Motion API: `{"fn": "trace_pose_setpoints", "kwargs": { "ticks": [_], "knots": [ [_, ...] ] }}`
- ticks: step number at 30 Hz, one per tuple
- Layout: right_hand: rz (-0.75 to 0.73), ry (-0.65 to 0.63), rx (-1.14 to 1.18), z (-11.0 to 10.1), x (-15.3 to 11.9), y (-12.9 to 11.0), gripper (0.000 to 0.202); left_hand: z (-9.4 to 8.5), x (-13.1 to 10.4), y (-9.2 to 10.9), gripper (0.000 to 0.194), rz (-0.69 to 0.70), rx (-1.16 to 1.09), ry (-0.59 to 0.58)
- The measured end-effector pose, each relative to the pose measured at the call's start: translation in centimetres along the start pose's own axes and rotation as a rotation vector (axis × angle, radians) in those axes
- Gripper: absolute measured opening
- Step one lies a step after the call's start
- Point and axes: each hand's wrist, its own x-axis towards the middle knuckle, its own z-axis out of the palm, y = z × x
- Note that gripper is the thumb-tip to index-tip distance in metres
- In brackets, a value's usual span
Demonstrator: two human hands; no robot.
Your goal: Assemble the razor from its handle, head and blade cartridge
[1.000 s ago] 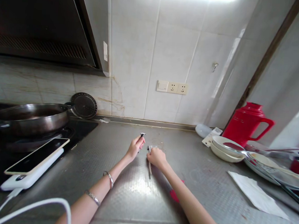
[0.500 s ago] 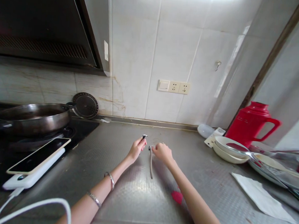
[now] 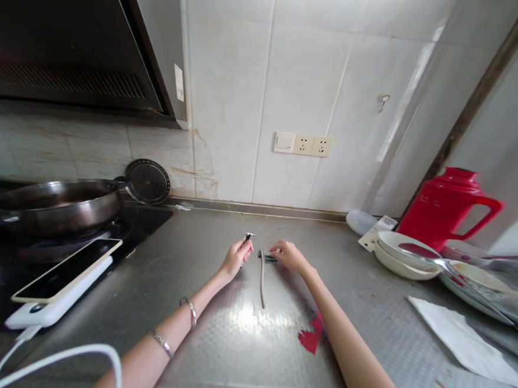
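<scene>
My left hand (image 3: pixel 239 256) is closed round the black handle of a small T-shaped tool with a silver head (image 3: pixel 249 236), like a razor or peeler. Its head points up and away from me. To the right, my right hand (image 3: pixel 291 256) has bent fingers at the right end of a small dark green object (image 3: pixel 270 258). That object lies low over the counter, and its far detail is too small to make out. From its left end a thin beige cord-like strip (image 3: pixel 262 286) runs toward me. A torn red piece (image 3: pixel 311 335) lies beside my right forearm.
Left stand a steel pan (image 3: pixel 58 206) on the black hob and a phone (image 3: pixel 70 269) on a white power bank (image 3: pixel 61 295) with a cable. Right are stacked bowls (image 3: pixel 402 264), a red thermos jug (image 3: pixel 444 210), a floral plate and a white paper sheet (image 3: pixel 466 341) on the steel counter (image 3: pixel 212 362).
My right hand has shifted slightly right and its fingers have loosened, uncovering more of the dark green object. The red piece shows more. My left hand has stayed nearly still.
</scene>
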Motion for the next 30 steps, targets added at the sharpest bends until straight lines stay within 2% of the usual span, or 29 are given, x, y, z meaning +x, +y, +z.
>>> {"fn": "trace_pose_setpoints", "kwargs": {
  "ticks": [5, 10, 16, 22, 27, 30],
  "knots": [
    [0.04, -0.101, -0.011, -0.3, -0.1, -0.5, 0.02, 0.0, -0.1, 0.2, 0.041, -0.009, -0.012, 0.005],
    [0.052, -0.118, -0.082, -0.8, -0.5, -1.6, 0.02, 0.1, -0.2, 0.3, 0.042, -0.01, -0.003, 0.01],
    [0.097, -0.11, -0.105, -1.0, -0.7, -2.1, 0.024, 0.1, -0.3, 0.5, 0.041, -0.009, -0.02, 0.012],
    [0.063, -0.083, -0.051, -0.6, -0.7, -1.3, 0.023, 0.1, -0.2, 0.5, 0.041, -0.003, -0.015, 0.011],
    [0.048, -0.016, -0.026, -0.4, -0.8, -0.6, 0.022, 0.2, -0.2, 0.6, 0.041, 0.003, -0.003, 0.015],
    [0.038, 0.023, 0.069, -0.6, -0.8, -0.9, 0.023, 0.3, -0.3, 0.5, 0.039, 0.006, -0.001, 0.02]
  ]
}}
